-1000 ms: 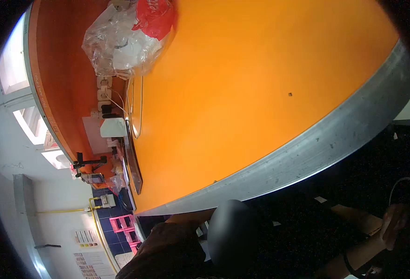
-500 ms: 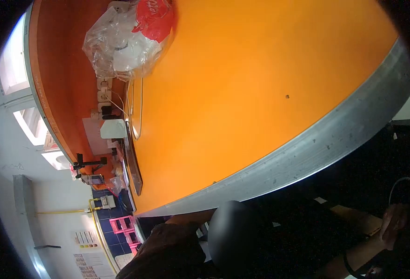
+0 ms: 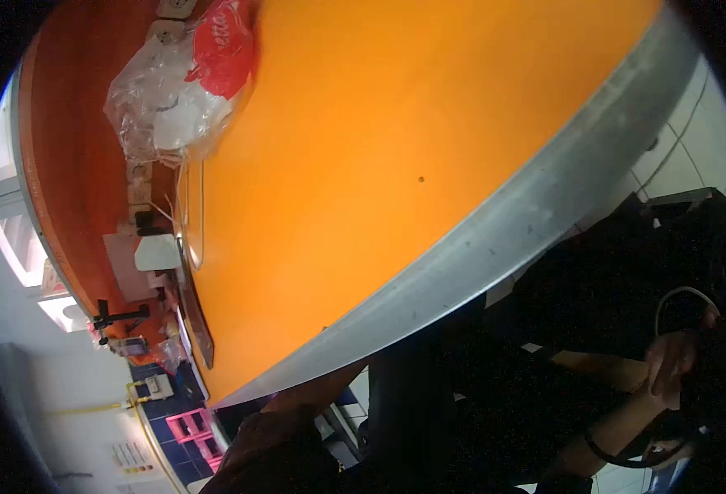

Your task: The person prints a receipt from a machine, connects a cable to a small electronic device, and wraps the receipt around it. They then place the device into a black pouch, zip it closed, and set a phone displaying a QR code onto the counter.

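The picture lies on its side, with the ceiling to the left. In the dark lower right, a hand that appears to be my left hand (image 3: 667,362) has its fingers curled together. What lies inside them, if anything, is hidden. A thin pale cable (image 3: 682,290) loops beside its fingertips. Around the wrist is a dark band (image 3: 602,453). Touching or behind the hand is a tan strip (image 3: 602,369) whose kind I cannot make out. My right hand is out of view.
An orange table (image 3: 363,165) with a grey metal edge (image 3: 494,239) fills the middle. On it lie a clear plastic bag (image 3: 157,115) with red printing, white cables (image 3: 200,214) and a dark flat device (image 3: 194,317). Another person (image 3: 272,436) in dark clothing is at the bottom.
The view has swung, so the table, bag and wall things appear further left and mostly lower. More tiled floor shows at right. The curled hand looks much the same.
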`<act>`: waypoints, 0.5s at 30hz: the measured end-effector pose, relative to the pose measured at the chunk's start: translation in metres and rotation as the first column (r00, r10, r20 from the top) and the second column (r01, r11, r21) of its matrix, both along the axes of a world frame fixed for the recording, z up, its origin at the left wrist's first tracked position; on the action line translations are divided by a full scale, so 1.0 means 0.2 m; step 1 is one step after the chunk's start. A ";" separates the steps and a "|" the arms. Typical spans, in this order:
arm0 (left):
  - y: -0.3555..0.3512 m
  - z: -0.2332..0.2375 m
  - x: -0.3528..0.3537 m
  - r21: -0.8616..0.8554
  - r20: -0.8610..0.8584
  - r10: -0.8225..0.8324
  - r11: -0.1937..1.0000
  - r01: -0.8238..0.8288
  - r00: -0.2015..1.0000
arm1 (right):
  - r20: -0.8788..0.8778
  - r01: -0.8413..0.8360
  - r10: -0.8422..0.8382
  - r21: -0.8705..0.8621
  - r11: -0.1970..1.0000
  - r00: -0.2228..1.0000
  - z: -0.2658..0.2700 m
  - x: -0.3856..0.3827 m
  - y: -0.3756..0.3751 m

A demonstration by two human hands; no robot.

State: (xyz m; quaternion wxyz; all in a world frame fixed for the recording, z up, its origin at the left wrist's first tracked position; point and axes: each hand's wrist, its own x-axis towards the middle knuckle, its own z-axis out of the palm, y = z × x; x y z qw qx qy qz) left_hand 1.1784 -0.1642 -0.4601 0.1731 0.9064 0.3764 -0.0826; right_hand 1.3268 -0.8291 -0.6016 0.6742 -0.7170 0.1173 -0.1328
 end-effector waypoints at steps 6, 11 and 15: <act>-0.02 0.04 -0.02 0.019 0.035 -0.059 0.998 0.058 0.998 | -0.179 -0.355 0.397 0.227 0.907 0.900 0.18 0.04 0.34; -0.43 0.28 0.35 0.003 0.426 -0.189 0.978 0.208 0.885 | 0.145 -0.638 0.962 0.723 -0.263 -0.232 0.34 0.53 0.65; -0.87 0.56 0.74 -0.524 0.552 0.005 0.780 0.342 0.834 | 0.652 -0.817 0.533 0.559 0.142 0.539 0.93 0.49 1.02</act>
